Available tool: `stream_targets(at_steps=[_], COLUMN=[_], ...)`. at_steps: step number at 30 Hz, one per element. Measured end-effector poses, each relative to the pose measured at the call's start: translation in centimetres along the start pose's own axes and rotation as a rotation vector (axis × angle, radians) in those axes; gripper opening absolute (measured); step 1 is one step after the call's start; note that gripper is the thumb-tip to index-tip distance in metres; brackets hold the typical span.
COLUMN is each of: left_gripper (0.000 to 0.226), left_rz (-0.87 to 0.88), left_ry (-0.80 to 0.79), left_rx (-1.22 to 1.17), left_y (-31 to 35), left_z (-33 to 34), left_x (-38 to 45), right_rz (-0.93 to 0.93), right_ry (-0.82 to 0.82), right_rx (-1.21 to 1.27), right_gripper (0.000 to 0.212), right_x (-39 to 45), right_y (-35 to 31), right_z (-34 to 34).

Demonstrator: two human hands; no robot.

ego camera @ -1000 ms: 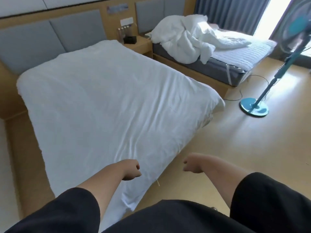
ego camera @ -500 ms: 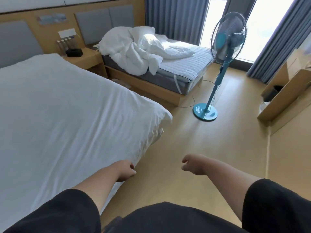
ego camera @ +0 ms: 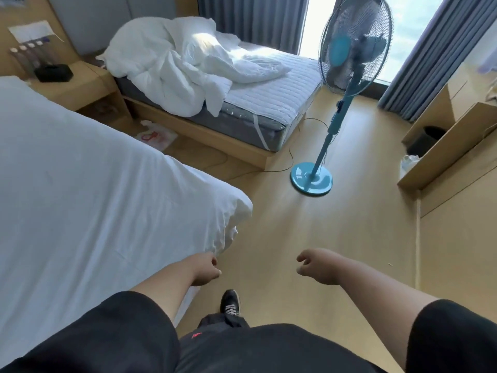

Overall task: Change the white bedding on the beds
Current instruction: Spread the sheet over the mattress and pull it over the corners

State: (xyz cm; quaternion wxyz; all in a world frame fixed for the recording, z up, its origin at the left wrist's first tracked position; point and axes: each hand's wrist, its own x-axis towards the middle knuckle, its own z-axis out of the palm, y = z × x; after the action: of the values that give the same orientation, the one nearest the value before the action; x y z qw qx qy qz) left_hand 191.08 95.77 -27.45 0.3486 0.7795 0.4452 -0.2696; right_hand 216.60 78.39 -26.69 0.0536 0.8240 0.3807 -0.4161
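Observation:
The near bed (ego camera: 88, 189) fills the left side, covered by a smooth white duvet whose corner hangs over the foot end. The far bed (ego camera: 271, 103) shows a bare quilted mattress pad with a crumpled heap of white bedding (ego camera: 177, 68) piled at its head. My left hand (ego camera: 205, 269) hangs just past the near bed's corner, fingers loosely curled, holding nothing. My right hand (ego camera: 316, 266) hovers over the wooden floor, fingers loosely curled and empty.
A teal standing fan (ego camera: 349, 76) stands at the far bed's foot, its cable trailing on the floor. A nightstand (ego camera: 78, 84) sits between the beds, a plastic bag (ego camera: 156, 135) on the floor below. A wooden desk (ego camera: 451, 146) lines the right wall. Grey curtains (ego camera: 252, 20) frame the window.
The view has swung right, from the near bed toward the far bed and the fan. Both hands stay empty in front of me; my shoe now shows on the floor.

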Motion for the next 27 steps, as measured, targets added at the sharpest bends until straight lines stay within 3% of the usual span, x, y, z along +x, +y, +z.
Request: stream_targets(at_steps=[7, 14, 17, 21, 27], left_gripper=[0.038, 0.023, 0.008, 0.004, 0.013], left_rz=[0.024, -0.016, -0.066, -0.195, -0.363], left_ry=[0.052, -0.029, -0.01, 0.05, 0.189], left_rx=[0.049, 0.102, 0.052, -0.069, -0.37], left_y=[5.6, 12.3, 14.0, 15.3, 15.9], left_z=[-14.5, -23.5, -26.6, -31.2, -37.4], left_x=[12.0, 23.7, 28.8, 34.1, 35.3], right_rz=[0.08, 0.072, 0.057, -0.041, -0.237], right_ry=[0.078, 0.028, 0.014, 0.027, -0.005], right_rx=[0.166, 0.218, 0.168, 0.03, -0.311], right_gripper=[0.05, 0.048, 0.047, 0.044, 0.035], right_x=[9.3, 19.8, 26.7, 36.5, 47.4], right_y=[-1.5, 0.7, 2.3, 1.5, -7.8], right_z=[-12.3, -23.2, -28.5, -38.7, -51.1])
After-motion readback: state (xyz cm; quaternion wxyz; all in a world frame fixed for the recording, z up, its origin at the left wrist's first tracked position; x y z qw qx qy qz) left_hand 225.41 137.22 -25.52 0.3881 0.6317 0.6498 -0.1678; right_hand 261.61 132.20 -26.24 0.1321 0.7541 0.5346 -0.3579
